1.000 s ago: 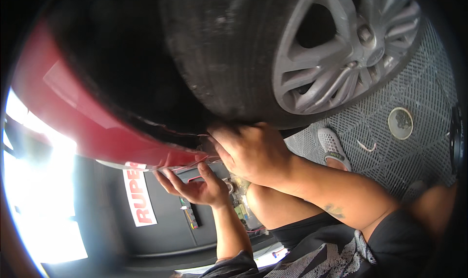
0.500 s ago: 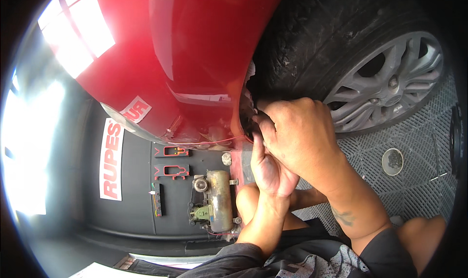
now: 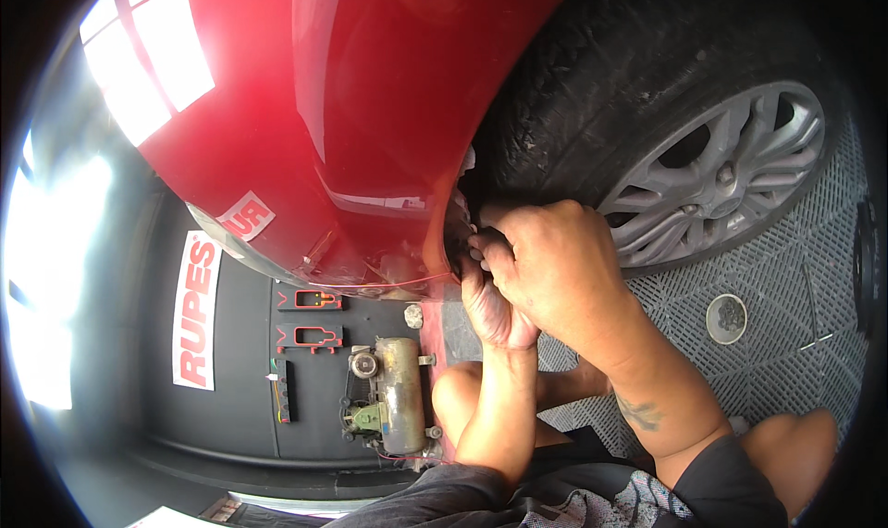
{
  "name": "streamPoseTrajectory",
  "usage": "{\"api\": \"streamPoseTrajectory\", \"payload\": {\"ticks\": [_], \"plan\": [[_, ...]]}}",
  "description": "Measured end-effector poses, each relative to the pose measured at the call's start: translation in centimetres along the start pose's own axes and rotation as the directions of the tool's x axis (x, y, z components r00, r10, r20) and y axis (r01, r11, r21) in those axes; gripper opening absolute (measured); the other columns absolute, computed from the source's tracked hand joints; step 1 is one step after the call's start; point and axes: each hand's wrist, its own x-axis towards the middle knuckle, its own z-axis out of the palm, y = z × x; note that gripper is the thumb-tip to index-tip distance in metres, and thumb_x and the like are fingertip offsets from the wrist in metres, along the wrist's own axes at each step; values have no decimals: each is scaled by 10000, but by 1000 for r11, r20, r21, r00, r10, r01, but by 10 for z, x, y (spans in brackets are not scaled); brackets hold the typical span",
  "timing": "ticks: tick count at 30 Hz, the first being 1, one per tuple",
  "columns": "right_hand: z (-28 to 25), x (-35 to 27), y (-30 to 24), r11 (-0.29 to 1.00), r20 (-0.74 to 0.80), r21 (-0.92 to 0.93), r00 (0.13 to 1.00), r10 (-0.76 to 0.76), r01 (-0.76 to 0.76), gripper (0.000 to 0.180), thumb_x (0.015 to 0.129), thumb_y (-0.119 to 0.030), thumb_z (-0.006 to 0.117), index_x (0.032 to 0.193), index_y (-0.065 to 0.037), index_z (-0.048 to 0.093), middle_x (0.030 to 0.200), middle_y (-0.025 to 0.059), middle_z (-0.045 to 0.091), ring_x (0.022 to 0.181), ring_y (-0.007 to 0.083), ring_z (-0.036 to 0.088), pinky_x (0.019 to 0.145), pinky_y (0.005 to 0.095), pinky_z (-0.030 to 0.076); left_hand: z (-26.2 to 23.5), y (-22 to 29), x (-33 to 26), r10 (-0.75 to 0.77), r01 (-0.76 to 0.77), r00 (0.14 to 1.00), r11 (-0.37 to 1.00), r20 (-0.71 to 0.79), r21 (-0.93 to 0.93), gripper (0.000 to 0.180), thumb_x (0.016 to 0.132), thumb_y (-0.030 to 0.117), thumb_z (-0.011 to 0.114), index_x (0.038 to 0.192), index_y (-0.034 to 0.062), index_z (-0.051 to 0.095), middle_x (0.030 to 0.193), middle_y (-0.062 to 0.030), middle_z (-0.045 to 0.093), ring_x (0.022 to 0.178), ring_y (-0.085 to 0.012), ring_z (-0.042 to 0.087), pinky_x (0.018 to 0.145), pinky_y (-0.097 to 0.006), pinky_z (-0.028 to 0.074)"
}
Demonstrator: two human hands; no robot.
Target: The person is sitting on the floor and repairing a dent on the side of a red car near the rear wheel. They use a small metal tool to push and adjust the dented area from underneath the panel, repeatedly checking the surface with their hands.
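Both my hands work at the wheel-arch edge of a red car bumper point(image 3: 388, 149), in the gap beside the black tyre point(image 3: 573, 111). My right hand point(image 3: 555, 255) is closed, its thumb and fingers pinched together at the edge; whatever lies between the tips is too small to make out. Just below it, my left hand point(image 3: 499, 315) has its palm turned up, with thumb and fingertips reaching to the same spot. Its fingers are partly hidden behind the right hand and the bumper edge. A thin red line point(image 3: 407, 281) runs along the bumper's lower part toward my fingertips.
The silver wheel point(image 3: 726, 176) stands close to my right forearm. A round tin point(image 3: 727, 319) and a thin rod point(image 3: 816, 341) lie on the grey grid floor point(image 3: 786, 278). At left are an air compressor point(image 3: 398, 394) and black tool holders point(image 3: 310, 336) on a dark wall.
The view has shifted a little, so the wheel, tin and compressor appear lower and farther left. My hands stay at the bumper edge, with the right fingers still pinched.
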Motion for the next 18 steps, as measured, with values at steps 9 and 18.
{"api": "streamPoseTrajectory", "payload": {"ticks": [9,18], "plan": [[0,1,1,998,-13,51,1000,-19,19,144,912,-250,719,901,-114,765,698,170,719,671,371,746,621,468,603,-17,8,6,-62,71,986,996,157,-56,207,1080,274,561,1138,129,697,1134,24,720,1156,-142,646,1132,-397,468],[0,-3,1,998,-24,51,999,-25,26,140,913,-246,718,925,-112,754,699,165,721,664,366,747,605,464,604,-8,6,-9,-49,71,971,994,234,-88,324,1113,333,479,1298,155,675,1341,-71,667,1293,-242,581,1161,-447,422]]}}
